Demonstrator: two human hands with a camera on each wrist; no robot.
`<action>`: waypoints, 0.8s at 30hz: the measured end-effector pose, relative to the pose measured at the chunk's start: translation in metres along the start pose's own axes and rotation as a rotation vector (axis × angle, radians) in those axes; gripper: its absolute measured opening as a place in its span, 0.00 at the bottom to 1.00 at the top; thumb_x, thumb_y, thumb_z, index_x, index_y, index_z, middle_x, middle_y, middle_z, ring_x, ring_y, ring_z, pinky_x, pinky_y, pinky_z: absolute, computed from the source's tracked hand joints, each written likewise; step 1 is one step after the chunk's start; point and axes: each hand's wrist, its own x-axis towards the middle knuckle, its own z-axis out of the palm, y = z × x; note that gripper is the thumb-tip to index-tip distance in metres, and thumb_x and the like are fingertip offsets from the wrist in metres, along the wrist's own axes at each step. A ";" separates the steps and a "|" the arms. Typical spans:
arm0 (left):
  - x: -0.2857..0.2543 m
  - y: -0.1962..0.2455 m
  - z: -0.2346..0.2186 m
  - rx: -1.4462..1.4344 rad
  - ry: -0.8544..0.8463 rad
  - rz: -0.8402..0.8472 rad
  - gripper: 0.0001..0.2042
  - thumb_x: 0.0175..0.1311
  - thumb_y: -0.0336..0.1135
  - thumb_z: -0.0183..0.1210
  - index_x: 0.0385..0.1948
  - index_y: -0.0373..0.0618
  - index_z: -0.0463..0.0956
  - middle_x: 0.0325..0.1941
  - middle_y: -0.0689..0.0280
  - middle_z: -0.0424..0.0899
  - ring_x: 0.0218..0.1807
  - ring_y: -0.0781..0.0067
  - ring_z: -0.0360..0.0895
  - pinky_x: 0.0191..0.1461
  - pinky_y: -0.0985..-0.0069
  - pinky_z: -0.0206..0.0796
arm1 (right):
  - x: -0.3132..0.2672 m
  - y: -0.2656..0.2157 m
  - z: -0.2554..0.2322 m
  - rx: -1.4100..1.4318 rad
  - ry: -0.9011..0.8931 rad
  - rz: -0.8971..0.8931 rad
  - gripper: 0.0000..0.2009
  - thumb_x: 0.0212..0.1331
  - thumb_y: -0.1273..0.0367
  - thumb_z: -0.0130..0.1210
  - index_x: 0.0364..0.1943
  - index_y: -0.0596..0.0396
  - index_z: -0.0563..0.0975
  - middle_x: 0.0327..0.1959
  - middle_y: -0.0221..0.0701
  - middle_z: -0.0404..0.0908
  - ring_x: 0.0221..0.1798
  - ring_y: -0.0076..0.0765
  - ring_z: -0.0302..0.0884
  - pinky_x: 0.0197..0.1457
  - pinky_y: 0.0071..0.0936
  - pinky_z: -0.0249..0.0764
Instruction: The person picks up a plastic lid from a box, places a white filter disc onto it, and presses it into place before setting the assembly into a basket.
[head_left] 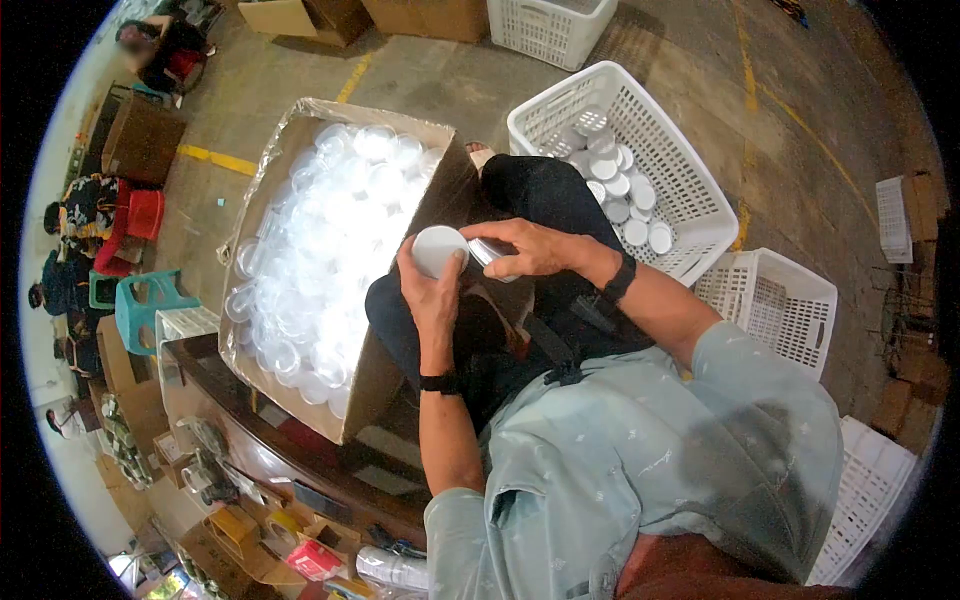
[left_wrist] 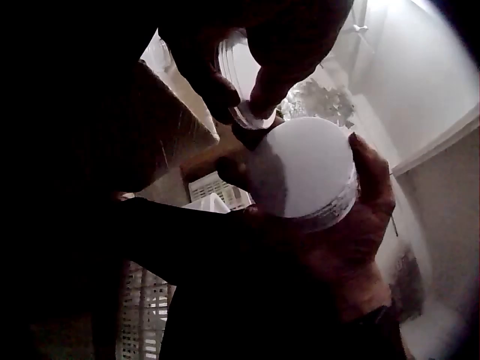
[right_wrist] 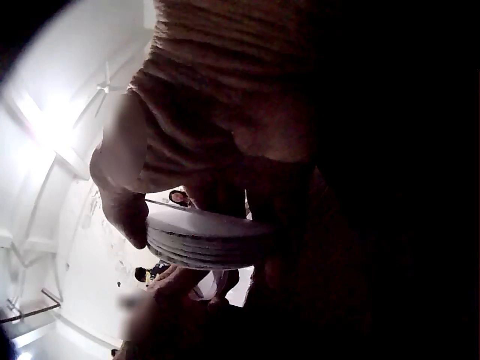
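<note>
My left hand (head_left: 432, 295) holds a round white lid (head_left: 440, 250), its flat face turned up and the thumb lying across its edge. Ridged edges under that lid (left_wrist: 311, 169) show in the left wrist view. Close beside it, my right hand (head_left: 535, 248) pinches a short stack of lids (head_left: 488, 255) between thumb and fingers. From the right wrist, this stack (right_wrist: 210, 238) appears as several thin layers with pale rims. Both hands are over the lap, between a cardboard box (head_left: 400, 300) of clear round plastic pieces (head_left: 325, 250) and a white basket (head_left: 690, 180).
Several white lids (head_left: 620, 185) lie in the basket at the upper right. Another white crate (head_left: 790, 310) stands nearer my right elbow. A dark table (head_left: 300, 440) with tape and small items runs along the left, near a green stool (head_left: 150, 310). People sit farther off.
</note>
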 end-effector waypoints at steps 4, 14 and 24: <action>0.000 -0.011 -0.001 0.101 0.036 0.001 0.30 0.56 0.32 0.71 0.59 0.35 0.66 0.52 0.54 0.78 0.51 0.61 0.78 0.57 0.67 0.72 | 0.000 0.005 0.001 0.120 -0.005 -0.012 0.35 0.57 0.58 0.61 0.67 0.61 0.68 0.62 0.47 0.76 0.63 0.45 0.74 0.66 0.37 0.69; 0.002 0.004 -0.001 0.012 0.004 0.050 0.26 0.59 0.37 0.69 0.55 0.34 0.69 0.49 0.53 0.79 0.51 0.61 0.78 0.54 0.66 0.72 | -0.001 0.001 0.000 0.169 -0.056 0.015 0.35 0.56 0.57 0.62 0.67 0.59 0.69 0.61 0.48 0.78 0.61 0.47 0.77 0.64 0.37 0.71; 0.004 -0.008 -0.001 -0.037 0.074 -0.026 0.18 0.64 0.40 0.66 0.46 0.35 0.74 0.42 0.56 0.81 0.44 0.66 0.79 0.47 0.68 0.73 | 0.000 -0.002 0.000 0.103 -0.098 0.047 0.36 0.54 0.60 0.61 0.69 0.57 0.67 0.65 0.46 0.74 0.66 0.47 0.72 0.68 0.40 0.67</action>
